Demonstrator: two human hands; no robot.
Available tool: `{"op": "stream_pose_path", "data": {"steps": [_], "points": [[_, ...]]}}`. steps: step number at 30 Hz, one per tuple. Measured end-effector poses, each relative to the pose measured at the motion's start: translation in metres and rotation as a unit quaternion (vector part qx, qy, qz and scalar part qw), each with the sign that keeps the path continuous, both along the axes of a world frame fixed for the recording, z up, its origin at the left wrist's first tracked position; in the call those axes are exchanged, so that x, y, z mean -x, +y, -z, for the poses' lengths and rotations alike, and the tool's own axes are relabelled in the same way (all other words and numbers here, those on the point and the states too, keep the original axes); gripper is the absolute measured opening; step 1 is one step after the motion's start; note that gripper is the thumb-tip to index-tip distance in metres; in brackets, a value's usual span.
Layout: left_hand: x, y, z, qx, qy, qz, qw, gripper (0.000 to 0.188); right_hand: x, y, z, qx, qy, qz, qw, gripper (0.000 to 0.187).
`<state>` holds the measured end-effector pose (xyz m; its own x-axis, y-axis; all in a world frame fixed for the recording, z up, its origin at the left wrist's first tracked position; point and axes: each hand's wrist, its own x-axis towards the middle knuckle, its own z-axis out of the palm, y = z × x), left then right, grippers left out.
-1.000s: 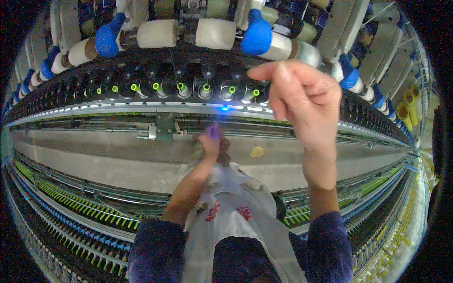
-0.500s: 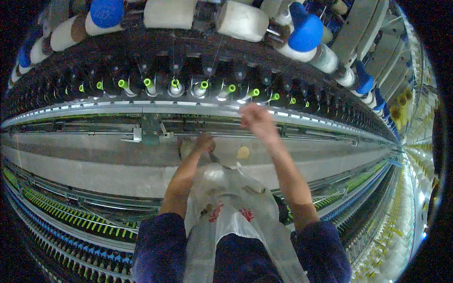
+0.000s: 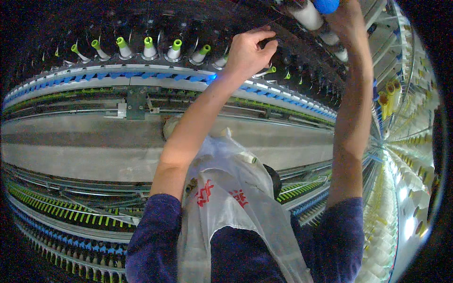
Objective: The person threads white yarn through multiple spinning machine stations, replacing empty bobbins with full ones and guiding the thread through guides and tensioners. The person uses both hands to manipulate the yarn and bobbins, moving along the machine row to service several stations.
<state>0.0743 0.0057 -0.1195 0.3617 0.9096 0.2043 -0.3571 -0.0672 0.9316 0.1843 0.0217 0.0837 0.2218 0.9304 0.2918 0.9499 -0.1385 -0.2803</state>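
Observation:
My left hand [image 3: 250, 53] is raised in front of the row of spindles, fingers curled and thumb and forefinger drawn close together; any thread between them is too fine to make out. Just left of it stand white yarn bobbins with lime-green tube tops [image 3: 177, 45]. My right hand [image 3: 345, 21] reaches up to the top edge, beside a round blue piece [image 3: 326, 4] and a white roving bobbin [image 3: 307, 16]. Its fingers are partly cut off and blurred, so its grip is hidden.
A long spinning frame rail [image 3: 94, 75] with blue parts curves across ahead. Behind me runs another machine with lime-green tubes [image 3: 61, 200]. A translucent plastic apron [image 3: 226, 212] hangs on my front, a small tube [image 3: 248, 157] in it. Pale floor [image 3: 71, 151] lies between.
Both hands have risen: the left from low near the apron up to the spindles, the right from the rail to the upper bobbins. The view has shifted, and blue parts now show along the rail.

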Motion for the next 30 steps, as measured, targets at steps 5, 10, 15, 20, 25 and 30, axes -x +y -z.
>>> {"op": "stream_pose_path", "data": {"steps": [5,10,15,20,25,30], "points": [[0.010,0.001,0.013,0.043,0.043,0.030,0.998,0.030,-0.001,0.013,0.014,-0.145,-0.239,-0.224,0.934,0.019],[0.012,-0.035,0.005,-0.017,0.046,0.102,0.994,0.034,0.010,-0.021,0.018,-0.159,-0.263,-0.132,0.942,0.012],[0.000,-0.124,-0.007,0.094,0.086,0.157,0.979,0.027,0.019,-0.151,0.039,-0.083,0.039,-0.078,0.993,0.014],[-0.069,-0.219,-0.002,-0.034,0.097,0.099,0.990,0.021,-0.028,-0.305,0.085,-0.157,0.206,0.001,0.966,0.069],[-0.200,-0.340,0.004,-0.092,0.113,0.260,0.954,0.020,-0.119,-0.472,0.113,-0.267,0.276,0.158,0.910,0.077],[-0.298,-0.481,0.009,-0.226,0.081,0.437,0.867,0.020,-0.190,-0.624,0.116,-0.256,0.262,0.238,0.899,0.068]]}}
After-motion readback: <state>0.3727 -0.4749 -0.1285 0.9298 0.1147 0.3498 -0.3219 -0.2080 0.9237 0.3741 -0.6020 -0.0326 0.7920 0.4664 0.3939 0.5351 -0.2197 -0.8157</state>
